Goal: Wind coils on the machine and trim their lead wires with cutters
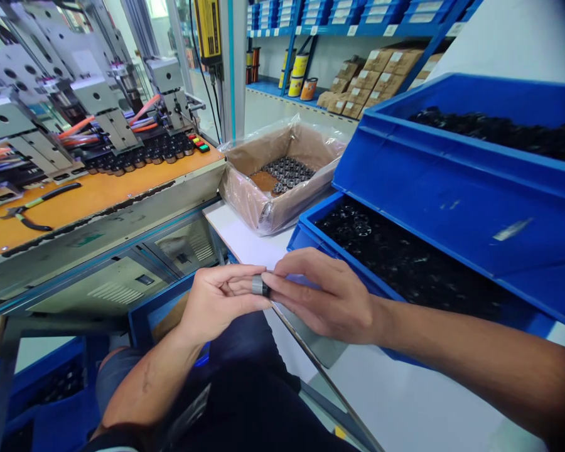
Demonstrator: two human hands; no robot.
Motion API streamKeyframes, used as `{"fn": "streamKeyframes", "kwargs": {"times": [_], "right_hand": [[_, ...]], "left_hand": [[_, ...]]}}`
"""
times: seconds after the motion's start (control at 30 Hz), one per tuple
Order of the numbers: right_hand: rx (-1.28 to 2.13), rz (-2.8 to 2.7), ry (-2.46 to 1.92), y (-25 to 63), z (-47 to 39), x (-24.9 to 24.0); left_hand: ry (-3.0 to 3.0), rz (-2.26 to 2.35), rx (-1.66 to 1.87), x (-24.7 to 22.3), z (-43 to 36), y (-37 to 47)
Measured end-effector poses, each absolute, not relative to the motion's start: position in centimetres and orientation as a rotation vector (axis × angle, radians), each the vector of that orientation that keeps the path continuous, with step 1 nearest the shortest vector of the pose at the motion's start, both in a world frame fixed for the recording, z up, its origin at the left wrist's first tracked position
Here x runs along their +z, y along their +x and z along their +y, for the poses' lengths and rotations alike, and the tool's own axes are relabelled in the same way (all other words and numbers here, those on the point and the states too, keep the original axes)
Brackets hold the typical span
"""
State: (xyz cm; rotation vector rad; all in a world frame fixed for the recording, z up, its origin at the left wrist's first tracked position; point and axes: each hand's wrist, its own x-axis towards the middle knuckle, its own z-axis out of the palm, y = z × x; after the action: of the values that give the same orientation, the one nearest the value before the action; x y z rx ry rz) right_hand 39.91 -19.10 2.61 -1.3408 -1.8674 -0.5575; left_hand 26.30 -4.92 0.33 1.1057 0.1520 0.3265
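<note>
Just above my lap, both hands meet around a small grey metal core [258, 285] with ribbed sides and a black end piece on its right. My left hand [221, 295] grips the core between thumb and fingers. From the other side, the fingertips of my right hand [322, 295] press on the black end; its thumb reaches over the top. The fingers partly hide the piece. Right behind my right hand is a blue bin [306, 229] full of small black plastic parts [405, 270].
A larger blue bin [452, 182] of black parts is stacked above it. A plastic-lined carton [282, 210] holds several small cores [289, 172]. On the left, a machine bench [169, 179] carries a row of cores [141, 157] and cutting pliers [32, 207]. The white table edge [320, 364] runs below my right hand.
</note>
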Motion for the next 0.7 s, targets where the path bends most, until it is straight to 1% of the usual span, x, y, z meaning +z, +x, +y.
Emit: {"fn": "streamKeyframes", "kwargs": {"times": [0.13, 0.27, 0.33, 0.47, 0.57, 0.7], "right_hand": [[-0.551, -1.858, -1.380, 39.9, -19.0, 2.6], [-0.713, -1.874, -1.374, 40.0, -19.0, 2.2], [-0.719, -1.856, -1.379, 39.9, -19.2, 2.2], [-0.540, -1.775, -1.377, 39.6, -19.9, 2.7], [-0.412, -1.778, -1.395, 39.2, -19.9, 2.8], [-0.342, -1.804, -1.396, 39.1, -19.5, 2.7]], "left_hand": [[1.060, 0.171, 0.355, 0.1, -5.7, 26.7], [1.011, 0.195, 0.540, -0.3, -7.4, 27.1], [1.115, 0.192, 0.678, -0.4, -7.7, 27.1], [1.595, 0.034, 0.943, 0.1, -6.4, 26.5], [1.907, -0.167, 1.039, 0.5, -5.3, 26.2], [2.004, -0.218, 1.106, 0.6, -5.0, 26.1]]}}
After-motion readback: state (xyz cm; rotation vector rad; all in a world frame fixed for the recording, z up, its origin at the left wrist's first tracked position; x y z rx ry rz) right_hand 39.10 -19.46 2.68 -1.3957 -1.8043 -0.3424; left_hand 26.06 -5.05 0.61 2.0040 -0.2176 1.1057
